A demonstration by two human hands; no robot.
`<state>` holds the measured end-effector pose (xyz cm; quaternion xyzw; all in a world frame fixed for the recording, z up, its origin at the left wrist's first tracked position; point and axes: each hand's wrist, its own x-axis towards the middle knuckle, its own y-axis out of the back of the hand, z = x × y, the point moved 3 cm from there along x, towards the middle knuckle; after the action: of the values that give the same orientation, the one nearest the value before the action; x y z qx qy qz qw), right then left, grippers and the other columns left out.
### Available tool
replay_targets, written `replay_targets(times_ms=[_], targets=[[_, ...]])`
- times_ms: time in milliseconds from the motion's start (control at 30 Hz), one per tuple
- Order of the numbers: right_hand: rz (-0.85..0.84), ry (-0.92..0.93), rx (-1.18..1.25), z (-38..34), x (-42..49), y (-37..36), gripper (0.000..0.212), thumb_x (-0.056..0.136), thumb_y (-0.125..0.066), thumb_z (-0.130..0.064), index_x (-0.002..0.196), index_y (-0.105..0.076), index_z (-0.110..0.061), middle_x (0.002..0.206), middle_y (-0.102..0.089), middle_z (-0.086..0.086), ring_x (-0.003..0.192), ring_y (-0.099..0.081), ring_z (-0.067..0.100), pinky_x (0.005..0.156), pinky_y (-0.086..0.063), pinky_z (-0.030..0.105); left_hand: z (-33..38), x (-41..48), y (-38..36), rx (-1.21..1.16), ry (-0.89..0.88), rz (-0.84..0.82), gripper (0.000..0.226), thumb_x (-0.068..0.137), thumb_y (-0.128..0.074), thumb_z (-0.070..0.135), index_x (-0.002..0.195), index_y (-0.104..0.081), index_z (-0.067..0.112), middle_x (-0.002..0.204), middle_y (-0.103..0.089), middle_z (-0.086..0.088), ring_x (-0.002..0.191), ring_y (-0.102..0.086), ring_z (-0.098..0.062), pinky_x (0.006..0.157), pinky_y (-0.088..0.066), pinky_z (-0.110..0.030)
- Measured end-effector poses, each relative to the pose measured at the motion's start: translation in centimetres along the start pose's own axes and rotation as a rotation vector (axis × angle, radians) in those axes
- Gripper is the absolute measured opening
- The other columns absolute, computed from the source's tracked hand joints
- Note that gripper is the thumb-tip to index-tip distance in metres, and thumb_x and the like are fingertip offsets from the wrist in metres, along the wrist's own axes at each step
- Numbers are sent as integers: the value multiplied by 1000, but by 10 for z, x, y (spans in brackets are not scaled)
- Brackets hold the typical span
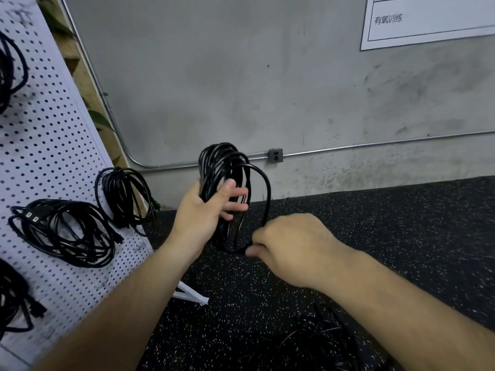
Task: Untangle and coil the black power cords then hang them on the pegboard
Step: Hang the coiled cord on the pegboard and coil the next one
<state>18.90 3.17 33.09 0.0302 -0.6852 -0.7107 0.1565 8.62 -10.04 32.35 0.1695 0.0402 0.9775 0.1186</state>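
Your left hand (pixel 206 210) grips a black cord coil (pixel 222 167) of several upright loops; your right hand (pixel 289 247) pinches the outermost strand below that grip.

The left hand (pixel 203 212) is raised ahead of the body, palm turned rightward, with thumb and fingers (pixel 237 207) curled round the coiled cord (pixel 222 162). The right hand (pixel 289 247) sits lower, knuckles up, pinching that cord's outer loop. Both forearms are bare.
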Motion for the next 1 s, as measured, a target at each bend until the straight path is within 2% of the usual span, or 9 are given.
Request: replay_targets(times_ms=[133, 233, 367, 433, 533, 667, 800, 900, 1000], targets=[[26, -28, 155, 6, 0, 9, 36, 94, -52, -64, 90, -61, -30, 88, -67, -8, 80, -60, 13, 66, -43, 30, -5, -3, -8, 208, -17, 15, 17, 98, -62, 38, 105, -59, 24, 87, -78, 9, 64, -73, -17, 55, -48, -22], [-58, -71, 619, 18, 1, 11, 12, 96, -57, -32, 101, -68, -31, 86, -69, -11, 69, -62, 3, 66, -54, 30, -5, -1, -8, 276, 0, 28, 12, 98, -63, 36, 99, -58, 25, 79, -76, 14, 55, -69, -10, 50, -46, -18], [149, -72, 713, 34, 4, 12, 16, 100, -59, -21, 109, -68, -31, 87, -66, -18, 73, -59, -6, 67, -46, 14, -3, -5, -14, 190, 29, -33, 24, 96, -61, 42, 94, -61, 19, 66, -72, 6, 51, -66, -9, 45, -44, -16], [283, -160, 667, 42, 7, 9, 10, 97, -65, -33, 106, -64, -30, 87, -66, -18, 82, -62, -1, 74, -50, 25, -4, -8, -21, 94, 61, -119, 43, 89, -54, 56, 98, -63, 15, 73, -74, -3, 51, -65, -16, 45, -44, -20], [403, -391, 514, 53, 7, 9, 41, 81, -70, -66, 90, -54, -29, 78, -61, -12, 74, -59, 8, 60, -45, 30, -10, -9, -26, -16, 118, -286, 66, 87, -48, 74, 102, -67, 12, 73, -73, -9, 43, -52, -15, 45, -41, -21], [433, -542, 323, 61, 5, 13, 60, 69, -60, -85, 77, -46, -27, 68, -57, -10, 64, -54, 11, 50, -33, 27, -10, -10, -24, -144, 162, -454, 33, 83, -76, 53, 68, -72, 24, 57, -55, -6, 37, -36, -12, 44, -36, -26], [442, -356, 531, 67, 8, 8, 41, 83, -66, -66, 93, -58, -27, 77, -62, -9, 69, -58, 8, 59, -44, 29, -10, -10, -23, -249, 217, -439, 49, 95, -67, 28, 49, -50, 21, 41, -33, 4, 34, -29, -9, 41, -31, -24], [378, -339, 784, 83, 7, -2, 13, 102, -56, -36, 104, -58, -23, 87, -66, -8, 75, -64, 10, 64, -47, 25, -7, 1, -12, -483, 254, -292, 40, 93, -66, 33, 64, -42, 19, 46, -30, 8, 34, -28, -5, 38, -31, -21], [284, -427, 1226, 88, 8, -21, 18, 107, -49, -26, 105, -62, -15, 76, -58, -2, 55, -53, 12, 60, -49, 31, -7, 12, 2, -542, 242, -126, 29, 86, -64, 39, 72, -46, 22, 49, -31, 10, 36, -29, -4, 37, -32, -19]])
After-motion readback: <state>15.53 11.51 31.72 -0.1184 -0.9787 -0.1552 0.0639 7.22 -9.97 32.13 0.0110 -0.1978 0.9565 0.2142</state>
